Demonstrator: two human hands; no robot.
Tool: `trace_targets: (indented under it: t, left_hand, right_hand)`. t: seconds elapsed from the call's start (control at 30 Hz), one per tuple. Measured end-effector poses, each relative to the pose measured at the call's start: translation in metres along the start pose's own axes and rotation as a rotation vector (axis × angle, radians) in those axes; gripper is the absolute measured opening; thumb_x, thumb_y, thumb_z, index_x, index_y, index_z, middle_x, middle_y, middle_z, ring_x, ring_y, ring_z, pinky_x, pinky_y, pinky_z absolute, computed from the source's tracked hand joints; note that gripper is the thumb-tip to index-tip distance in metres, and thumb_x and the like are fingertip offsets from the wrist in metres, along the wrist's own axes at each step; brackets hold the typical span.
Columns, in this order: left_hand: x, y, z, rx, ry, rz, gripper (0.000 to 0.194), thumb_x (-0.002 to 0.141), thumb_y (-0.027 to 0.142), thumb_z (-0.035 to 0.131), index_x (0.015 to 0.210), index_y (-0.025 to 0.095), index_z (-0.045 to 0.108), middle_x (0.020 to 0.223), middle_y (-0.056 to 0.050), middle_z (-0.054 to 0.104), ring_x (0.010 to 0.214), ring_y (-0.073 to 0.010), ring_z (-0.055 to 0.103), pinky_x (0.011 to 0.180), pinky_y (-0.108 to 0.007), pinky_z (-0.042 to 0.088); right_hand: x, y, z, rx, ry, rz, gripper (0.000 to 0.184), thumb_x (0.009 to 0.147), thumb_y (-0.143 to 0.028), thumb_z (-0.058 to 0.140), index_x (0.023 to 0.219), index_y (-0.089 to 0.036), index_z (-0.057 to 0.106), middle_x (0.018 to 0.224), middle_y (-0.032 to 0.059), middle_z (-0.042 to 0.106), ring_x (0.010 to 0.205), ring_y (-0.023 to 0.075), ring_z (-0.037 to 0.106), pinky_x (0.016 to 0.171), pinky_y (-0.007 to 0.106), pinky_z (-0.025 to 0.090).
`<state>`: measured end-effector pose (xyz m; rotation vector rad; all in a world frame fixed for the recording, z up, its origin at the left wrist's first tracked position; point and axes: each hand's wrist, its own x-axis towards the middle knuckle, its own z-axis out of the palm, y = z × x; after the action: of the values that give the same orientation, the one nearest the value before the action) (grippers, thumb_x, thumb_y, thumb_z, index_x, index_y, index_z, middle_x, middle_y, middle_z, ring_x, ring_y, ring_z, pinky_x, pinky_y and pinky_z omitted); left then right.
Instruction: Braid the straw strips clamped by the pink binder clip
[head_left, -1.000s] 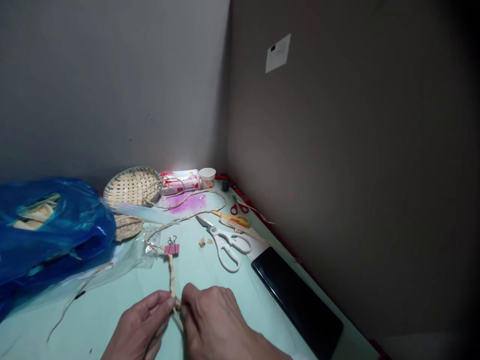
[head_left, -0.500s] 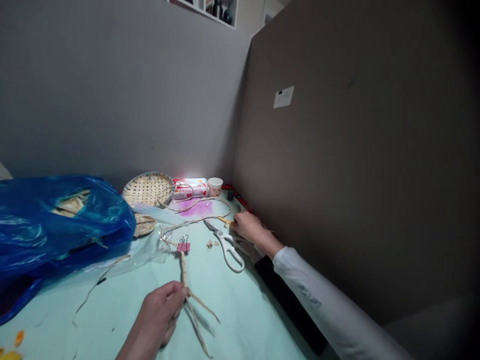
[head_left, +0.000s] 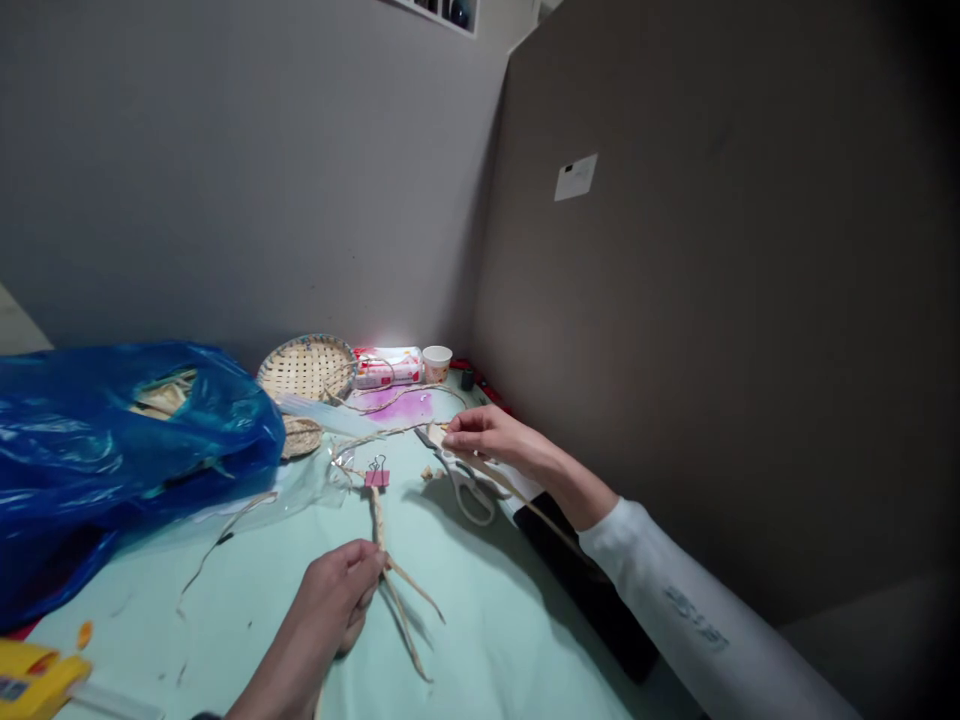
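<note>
On bench [head_left: 480, 630], blue bag [head_left: 120, 490] at ten o'clock from left hand [head_left: 334, 592]. Left grip pinches braid [head_left: 378, 517]; two loose ends [head_left: 412, 647] point toward four and five o'clock. Pink clip [head_left: 377, 479] at braid's twelve o'clock end. White scissors [head_left: 455, 474] near right hand [head_left: 499, 437], whose grip pinches pale strip [head_left: 525, 497]. Black tablet [head_left: 585, 595], I see, at right hand's five o'clock.

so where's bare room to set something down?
Cloth between the strands in the left hand and the black slab; also between that forearm and the loose strand at left, bar specks. Crowded: far end, with basket and cup, and around the right hand and white scissors.
</note>
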<state>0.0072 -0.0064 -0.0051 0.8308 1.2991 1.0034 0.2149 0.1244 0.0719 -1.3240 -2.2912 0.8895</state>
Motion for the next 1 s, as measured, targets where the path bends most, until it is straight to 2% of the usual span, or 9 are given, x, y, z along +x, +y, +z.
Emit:
trace_targets:
  t: [0.1, 0.13, 0.2, 0.27, 0.37, 0.47, 0.57, 0.8, 1.0]
  left_hand:
    - [-0.001, 0.001, -0.002, 0.009, -0.023, 0.001, 0.04, 0.07, 0.051, 0.068, 0.066, 0.016, 0.047, 0.05, 0.009, 0.034, 0.039, -0.0004, 0.016, 0.039, -0.018, 0.007]
    - [-0.002, 0.002, -0.003, 0.009, -0.035, 0.006, 0.039, 0.071, 0.049, 0.068, 0.065, 0.016, 0.047, 0.051, 0.009, 0.034, 0.039, -0.0005, 0.017, 0.039, -0.018, 0.008]
    - [-0.002, 0.002, -0.005, 0.005, -0.06, 0.019, 0.038, 0.072, 0.046, 0.068, 0.063, 0.017, 0.045, 0.052, 0.009, 0.035, 0.04, -0.0009, 0.019, 0.04, -0.019, 0.008]
    - [-0.001, 0.001, -0.007, -0.004, -0.082, 0.028, 0.038, 0.073, 0.043, 0.068, 0.061, 0.017, 0.042, 0.052, 0.008, 0.034, 0.041, -0.0013, 0.019, 0.04, -0.019, 0.008]
    - [0.0, 0.0, -0.01, -0.014, -0.102, 0.03, 0.035, 0.076, 0.04, 0.066, 0.062, 0.016, 0.044, 0.052, 0.008, 0.033, 0.041, -0.0015, 0.017, 0.04, -0.019, 0.007]
    - [-0.001, -0.001, -0.011, -0.017, -0.133, 0.025, 0.03, 0.079, 0.038, 0.064, 0.067, 0.014, 0.049, 0.055, 0.007, 0.039, 0.042, -0.0013, 0.015, 0.04, -0.02, 0.006]
    - [-0.001, 0.001, -0.011, -0.011, -0.154, 0.019, 0.028, 0.08, 0.035, 0.063, 0.069, 0.013, 0.051, 0.059, 0.004, 0.043, 0.043, -0.0009, 0.016, 0.041, -0.02, 0.006]
    - [-0.003, 0.003, -0.011, 0.018, -0.13, 0.023, 0.026, 0.081, 0.034, 0.062, 0.07, 0.013, 0.052, 0.059, 0.004, 0.046, 0.043, -0.0013, 0.018, 0.041, -0.021, 0.008]
    - [-0.003, 0.002, -0.007, 0.053, -0.096, 0.07, 0.029, 0.082, 0.036, 0.061, 0.067, 0.013, 0.052, 0.058, 0.004, 0.047, 0.042, -0.0018, 0.022, 0.04, -0.02, 0.011]
  right_hand:
    - [-0.015, -0.022, 0.012, 0.417, -0.175, -0.003, 0.028, 0.08, -0.042, 0.062, 0.077, -0.014, 0.06, 0.06, -0.0038, 0.048, 0.052, 0.007, 0.039, 0.048, 0.019, 0.031]
    - [-0.019, -0.026, 0.018, 0.495, -0.21, 0.014, 0.028, 0.077, -0.041, 0.065, 0.075, -0.014, 0.059, 0.06, -0.0039, 0.048, 0.051, 0.0068, 0.038, 0.047, 0.019, 0.03]
    - [-0.025, -0.03, 0.031, 0.514, -0.224, 0.041, 0.024, 0.075, -0.037, 0.067, 0.076, -0.014, 0.059, 0.06, -0.0035, 0.05, 0.05, 0.007, 0.039, 0.047, 0.019, 0.029]
    - [-0.031, -0.028, 0.045, 0.407, -0.179, 0.023, 0.017, 0.074, -0.029, 0.065, 0.08, -0.014, 0.061, 0.063, -0.0025, 0.054, 0.054, 0.0082, 0.044, 0.051, 0.02, 0.032]
    - [-0.041, -0.024, 0.065, 0.123, -0.023, -0.032, 0.016, 0.074, -0.019, 0.06, 0.089, -0.015, 0.065, 0.069, -0.0003, 0.061, 0.062, 0.0109, 0.051, 0.059, 0.022, 0.033]
    - [-0.053, -0.028, 0.083, -0.052, 0.069, -0.002, 0.02, 0.081, -0.021, 0.053, 0.094, -0.017, 0.068, 0.07, 0.0013, 0.064, 0.065, 0.0131, 0.052, 0.061, 0.024, 0.03]
    - [-0.061, -0.035, 0.095, -0.112, 0.082, 0.066, 0.022, 0.086, -0.024, 0.047, 0.093, -0.018, 0.068, 0.073, 0.0037, 0.067, 0.066, 0.0147, 0.055, 0.061, 0.025, 0.03]
    - [-0.061, -0.037, 0.104, -0.274, 0.118, 0.091, 0.024, 0.086, -0.023, 0.046, 0.098, -0.021, 0.066, 0.079, 0.006, 0.07, 0.072, 0.0187, 0.062, 0.058, 0.026, 0.027]
    - [-0.063, -0.038, 0.103, -0.301, 0.106, 0.054, 0.021, 0.085, -0.023, 0.046, 0.082, -0.02, 0.066, 0.069, 0.0043, 0.066, 0.062, 0.0159, 0.056, 0.054, 0.026, 0.024]
